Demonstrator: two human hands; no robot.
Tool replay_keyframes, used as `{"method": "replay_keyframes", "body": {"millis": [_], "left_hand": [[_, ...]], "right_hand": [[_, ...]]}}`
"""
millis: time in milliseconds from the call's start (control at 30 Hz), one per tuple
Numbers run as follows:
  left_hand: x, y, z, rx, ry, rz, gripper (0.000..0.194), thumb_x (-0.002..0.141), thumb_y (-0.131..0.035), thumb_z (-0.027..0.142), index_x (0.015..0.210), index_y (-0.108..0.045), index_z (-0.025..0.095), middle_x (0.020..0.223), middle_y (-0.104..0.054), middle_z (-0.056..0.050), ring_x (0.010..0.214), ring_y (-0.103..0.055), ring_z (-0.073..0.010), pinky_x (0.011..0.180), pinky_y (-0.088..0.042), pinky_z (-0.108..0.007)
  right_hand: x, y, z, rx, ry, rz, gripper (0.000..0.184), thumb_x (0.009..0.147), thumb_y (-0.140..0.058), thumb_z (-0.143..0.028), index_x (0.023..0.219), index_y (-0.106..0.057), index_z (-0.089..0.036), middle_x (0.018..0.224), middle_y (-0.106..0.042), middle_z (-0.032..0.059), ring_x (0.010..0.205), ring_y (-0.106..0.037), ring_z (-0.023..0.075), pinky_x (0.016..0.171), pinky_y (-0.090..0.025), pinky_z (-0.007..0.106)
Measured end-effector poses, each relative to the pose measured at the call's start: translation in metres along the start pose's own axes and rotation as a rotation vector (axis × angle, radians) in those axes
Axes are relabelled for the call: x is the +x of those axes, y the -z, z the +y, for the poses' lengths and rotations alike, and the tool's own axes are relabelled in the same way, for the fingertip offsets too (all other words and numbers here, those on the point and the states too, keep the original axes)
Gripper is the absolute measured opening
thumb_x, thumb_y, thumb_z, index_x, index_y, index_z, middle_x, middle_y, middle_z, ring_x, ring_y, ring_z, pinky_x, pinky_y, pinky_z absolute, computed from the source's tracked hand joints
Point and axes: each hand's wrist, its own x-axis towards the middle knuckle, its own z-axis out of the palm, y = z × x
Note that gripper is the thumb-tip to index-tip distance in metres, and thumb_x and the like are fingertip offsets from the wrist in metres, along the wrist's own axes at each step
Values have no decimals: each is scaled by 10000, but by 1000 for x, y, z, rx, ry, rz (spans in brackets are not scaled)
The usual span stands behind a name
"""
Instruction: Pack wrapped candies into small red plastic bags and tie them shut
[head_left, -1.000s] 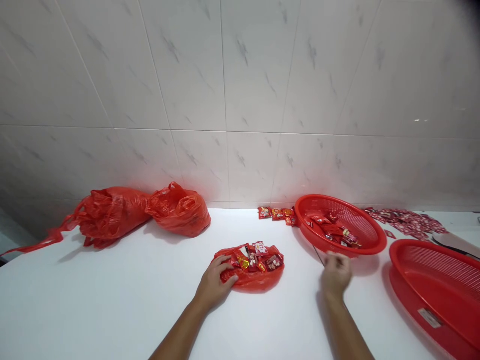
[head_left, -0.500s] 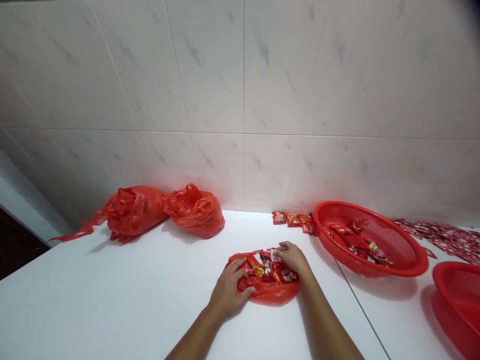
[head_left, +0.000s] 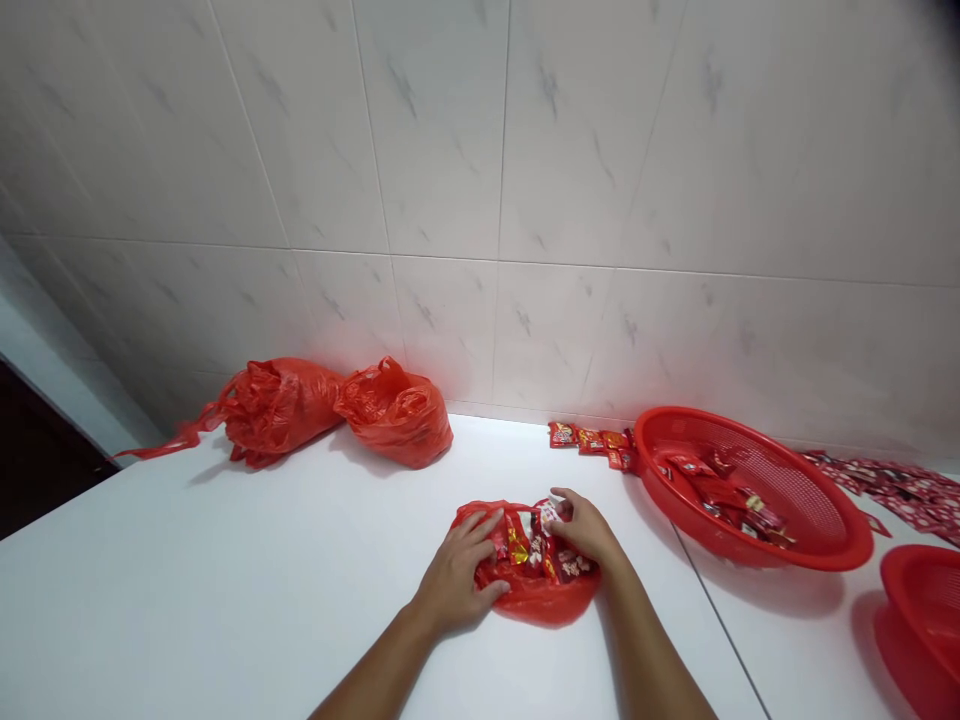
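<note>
Since our red plastic bag lies open on the white table, our left hand pins it with fingers spread while our right hand bunches its fingers together on a candy packet.

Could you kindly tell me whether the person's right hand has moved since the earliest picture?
Yes: the right hand has moved left, away from the red basket, onto the red plastic bag.

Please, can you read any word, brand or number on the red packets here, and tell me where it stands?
No text is readable: the small red-and-gold wrapped packets on the thin red plastic bag and the small red foil packets by the tiled wall show print, but too small and blurred.
</note>
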Motion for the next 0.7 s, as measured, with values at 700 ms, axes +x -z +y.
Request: {"method": "replay_keyframes", "body": {"millis": [700], "left_hand": [[-3, 0, 3, 75, -225, 219, 89, 874, -723, 301, 949, -714, 254, 1637, -488, -50, 1522, -427, -356, 1257, -374, -571]], "right_hand": [[-60, 11, -60, -21, 251, 225, 622, 776, -819, -416, 1375, -674, -329, 1424, -577, 99, 1375, -446, 381, 1150, -369, 554]]}}
